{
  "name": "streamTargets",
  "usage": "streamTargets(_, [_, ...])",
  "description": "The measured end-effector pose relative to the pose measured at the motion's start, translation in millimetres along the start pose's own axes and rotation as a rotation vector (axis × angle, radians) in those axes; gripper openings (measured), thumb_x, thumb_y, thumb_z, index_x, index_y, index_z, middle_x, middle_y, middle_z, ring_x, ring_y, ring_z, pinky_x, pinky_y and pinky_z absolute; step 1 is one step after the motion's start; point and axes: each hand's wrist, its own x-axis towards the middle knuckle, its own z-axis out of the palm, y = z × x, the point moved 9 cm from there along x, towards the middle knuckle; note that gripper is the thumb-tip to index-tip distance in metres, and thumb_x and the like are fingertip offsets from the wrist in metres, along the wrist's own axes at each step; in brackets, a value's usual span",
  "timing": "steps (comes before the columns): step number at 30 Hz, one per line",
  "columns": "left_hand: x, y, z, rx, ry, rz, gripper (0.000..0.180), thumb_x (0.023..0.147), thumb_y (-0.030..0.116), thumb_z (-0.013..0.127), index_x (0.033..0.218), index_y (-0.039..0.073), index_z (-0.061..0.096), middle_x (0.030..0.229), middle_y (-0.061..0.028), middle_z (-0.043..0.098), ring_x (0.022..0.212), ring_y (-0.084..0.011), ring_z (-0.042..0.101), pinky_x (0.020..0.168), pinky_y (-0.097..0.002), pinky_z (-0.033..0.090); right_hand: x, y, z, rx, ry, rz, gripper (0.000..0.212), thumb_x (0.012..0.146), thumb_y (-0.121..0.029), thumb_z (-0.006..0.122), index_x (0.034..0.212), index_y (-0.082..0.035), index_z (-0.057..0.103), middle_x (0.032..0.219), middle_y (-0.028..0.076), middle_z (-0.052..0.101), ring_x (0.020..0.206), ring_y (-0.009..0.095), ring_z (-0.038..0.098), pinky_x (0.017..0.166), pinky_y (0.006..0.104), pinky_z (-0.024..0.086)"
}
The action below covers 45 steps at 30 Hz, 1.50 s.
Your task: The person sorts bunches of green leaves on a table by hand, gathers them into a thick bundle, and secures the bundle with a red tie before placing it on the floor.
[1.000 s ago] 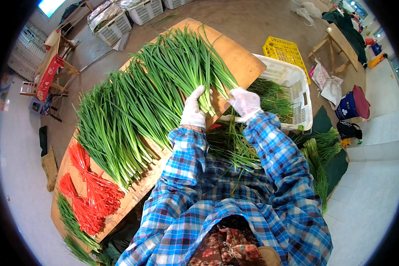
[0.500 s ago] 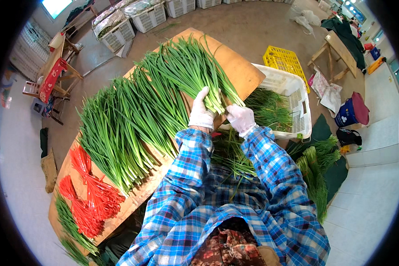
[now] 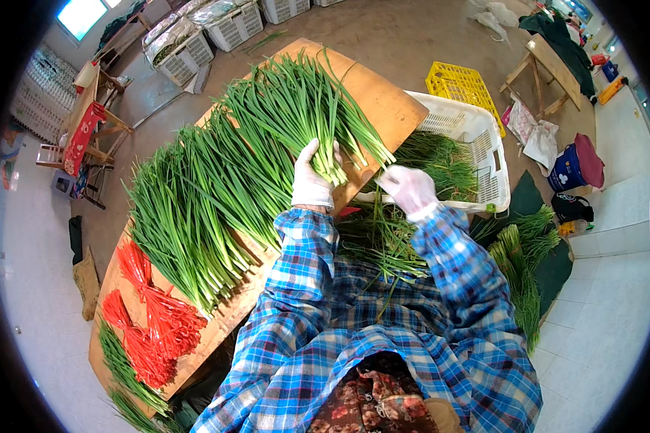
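My left hand [image 3: 313, 179], in a white glove, is closed round the pale stalk ends of a bunch of garlic chives [image 3: 296, 101]. The green leaves fan out away from me over the wooden board [image 3: 393, 108]. My gloved right hand [image 3: 410, 190] is beside the cut ends of a few separate chives [image 3: 365, 136] at the board's right edge. Its fingers are drawn together and slightly blurred, so what they pinch, if anything, cannot be made out. A long row of chives [image 3: 195, 209] lies on the board to the left, stalks toward me.
Two bundles of red ties [image 3: 162, 317] lie at the board's near left. A white crate [image 3: 492, 162] holding chives stands right, with a yellow crate [image 3: 466, 90] behind it. Loose chives [image 3: 379, 238] cover my lap; more [image 3: 516, 267] lie on dark cloth at right.
My right hand has drawn back a little to the right and toward me, off the stalk ends. My left hand, with the bunch, has shifted slightly left.
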Motion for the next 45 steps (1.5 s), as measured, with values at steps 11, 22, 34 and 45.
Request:
streamTargets(11, [-6,-1,4,-0.016,-0.058,-0.065,0.029,0.079,0.016,0.054,0.100,-0.004,0.050,0.089,-0.0150,0.059,0.073,-0.0234,0.059,0.057,-0.0314,0.051,70,-9,32,-0.305,0.067,0.071,0.010,0.074,-0.017,0.055,0.075,-0.008,0.055,0.073,0.013,0.060,0.069,0.032,0.060,0.056,0.0399,0.046])
streamTargets(22, [4,-11,21,-0.152,-0.089,-0.100,0.037,0.079,0.017,0.054,0.108,-0.005,0.044,0.099,-0.0210,0.055,0.082,-0.0289,0.058,0.063,-0.0341,0.051,46,-51,33,-0.646,0.378,-0.535,0.004,0.070,-0.012,0.051,0.066,-0.011,0.050,0.056,0.002,0.050,0.050,0.017,0.054,0.044,0.0303,0.042])
streamTargets(34, [32,-27,21,-0.020,0.043,-0.066,0.042,0.080,0.019,0.049,0.109,-0.010,0.040,0.097,-0.0273,0.054,0.083,-0.0364,0.057,0.058,-0.0346,0.051,36,-39,26,-0.435,0.366,-0.601,0.009,0.069,-0.012,0.053,0.060,-0.009,0.050,0.049,0.004,0.049,0.047,0.020,0.054,0.042,0.0319,0.040])
streamTargets(45, [35,-29,18,-0.047,0.048,-0.065,0.035,0.081,0.015,0.048,0.106,-0.009,0.041,0.098,-0.0250,0.054,0.085,-0.0394,0.055,0.060,-0.0379,0.052,0,-25,4,-0.233,0.388,-0.502,0.012,0.068,-0.013,0.055,0.058,-0.011,0.048,0.052,0.007,0.051,0.046,0.024,0.053,0.041,0.0343,0.042])
